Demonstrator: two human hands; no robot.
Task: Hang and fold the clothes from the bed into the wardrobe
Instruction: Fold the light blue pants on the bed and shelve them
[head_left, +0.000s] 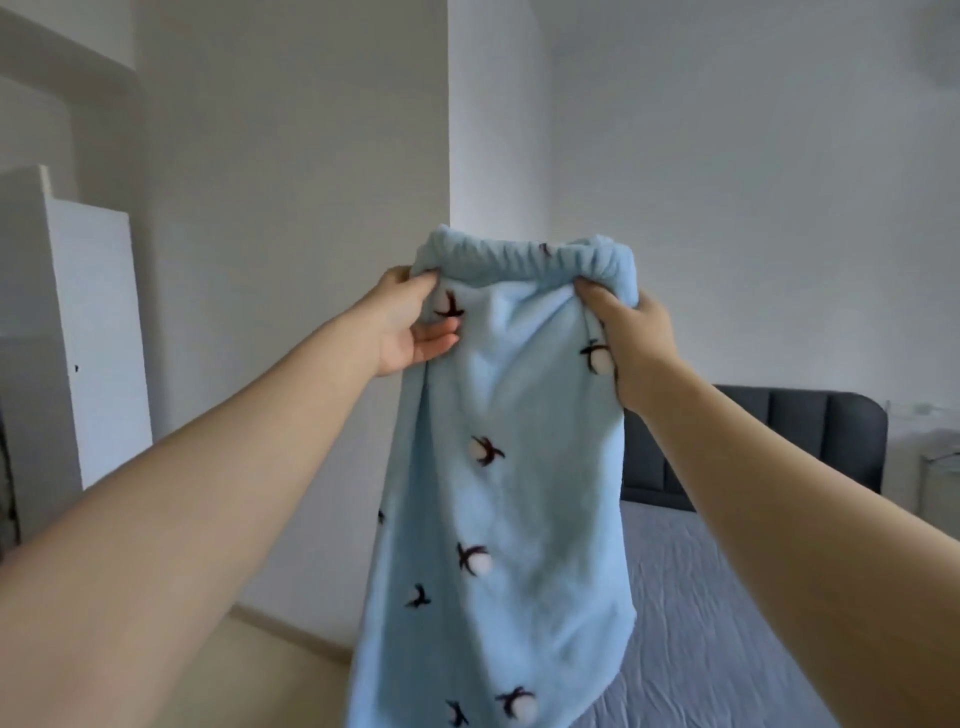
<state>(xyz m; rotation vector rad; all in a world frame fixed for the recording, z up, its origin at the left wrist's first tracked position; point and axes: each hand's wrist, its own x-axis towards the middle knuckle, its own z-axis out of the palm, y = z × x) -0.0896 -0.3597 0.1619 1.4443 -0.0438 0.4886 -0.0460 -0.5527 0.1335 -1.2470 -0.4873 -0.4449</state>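
Here the left grip (410, 325) and right grip (635, 338) each pinch an end of the elastic waistband of a pale blue fleece garment (519, 493) dotted with penguins, holding it up over the bed (701, 597), seemingly straightening it for folding, which next needs its sides brought together.

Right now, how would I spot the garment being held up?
Start at the grey headboard; just left of it, left hand and right hand hold up a blue fleece garment by its elastic band. Only it carries white pompoms with dark marks.
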